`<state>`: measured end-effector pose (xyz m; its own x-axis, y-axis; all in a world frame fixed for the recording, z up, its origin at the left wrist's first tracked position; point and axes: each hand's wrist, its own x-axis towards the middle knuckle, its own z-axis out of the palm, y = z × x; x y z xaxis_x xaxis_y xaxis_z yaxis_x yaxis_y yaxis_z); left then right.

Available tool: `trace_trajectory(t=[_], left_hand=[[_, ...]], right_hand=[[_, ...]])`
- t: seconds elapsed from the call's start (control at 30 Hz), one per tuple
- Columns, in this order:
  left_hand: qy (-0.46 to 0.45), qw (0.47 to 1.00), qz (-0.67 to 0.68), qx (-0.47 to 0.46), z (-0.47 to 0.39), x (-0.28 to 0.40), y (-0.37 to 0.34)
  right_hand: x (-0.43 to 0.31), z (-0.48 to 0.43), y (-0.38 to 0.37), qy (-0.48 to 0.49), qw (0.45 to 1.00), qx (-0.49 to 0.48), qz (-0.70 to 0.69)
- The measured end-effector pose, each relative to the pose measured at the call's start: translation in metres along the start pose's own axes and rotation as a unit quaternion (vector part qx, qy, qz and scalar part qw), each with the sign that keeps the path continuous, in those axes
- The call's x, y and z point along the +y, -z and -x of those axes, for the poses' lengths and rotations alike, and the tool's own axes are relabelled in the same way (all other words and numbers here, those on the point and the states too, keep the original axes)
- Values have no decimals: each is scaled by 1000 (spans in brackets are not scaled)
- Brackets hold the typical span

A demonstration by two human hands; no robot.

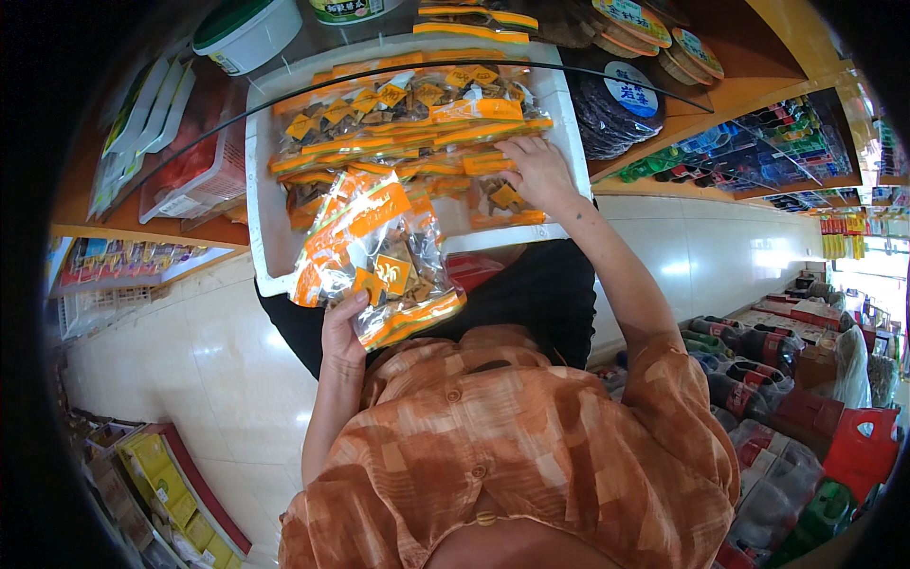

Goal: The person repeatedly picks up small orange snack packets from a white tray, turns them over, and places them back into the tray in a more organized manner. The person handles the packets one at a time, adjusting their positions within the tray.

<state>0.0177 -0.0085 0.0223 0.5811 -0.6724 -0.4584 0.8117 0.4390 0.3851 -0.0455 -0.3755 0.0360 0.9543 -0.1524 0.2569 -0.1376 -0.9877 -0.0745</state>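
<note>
In my left hand (347, 323) are several clear plastic food packets (398, 259) with orange bands, held over the near left part of a white foam box (266, 235). Brown dried pieces show through the plastic. My right hand (539, 171) reaches into the box's right side, its fingers on the orange band of a packet (505, 203) lying there. Whether the fingers grip it or only rest on it cannot be told. More such packets (398, 107) lie in overlapping rows across the box. A thin dark rod or cord (426, 65) crosses above its far part.
A white tub with a green lid (249, 35) and a plastic basket (213, 163) stand left of the box. Round dark packs (618, 107) lie at its right. Shelved bottles (746, 142) are further right, wrapped bottles (768, 455) on the floor at lower right.
</note>
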Motion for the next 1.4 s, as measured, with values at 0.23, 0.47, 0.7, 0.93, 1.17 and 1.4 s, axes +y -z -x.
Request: trace_trajectory(t=[0.23, 0.47, 0.7, 0.93, 1.17, 1.4], left_hand=[[5, 1000, 0, -1, -5, -1, -5], [-11, 999, -30, 36, -1, 7, -22], [3, 1000, -20, 8, -3, 6, -34], [-5, 1000, -29, -7, -7, 1, -51], [-14, 1000, -23, 0, -7, 2, -50], [-42, 999, 23, 5, -5, -8, -51]], right_hand=[[4, -15, -5, 5, 990, -115, 84], [-20, -12, 12, -34, 989, -133, 58], [-45, 2, 49, -36, 993, 18, -110], [-112, 16, 64, -145, 786, -62, -597], [-130, 22, 47, -235, 680, 20, -694], [-135, 26, 45, -331, 483, 70, -807]])
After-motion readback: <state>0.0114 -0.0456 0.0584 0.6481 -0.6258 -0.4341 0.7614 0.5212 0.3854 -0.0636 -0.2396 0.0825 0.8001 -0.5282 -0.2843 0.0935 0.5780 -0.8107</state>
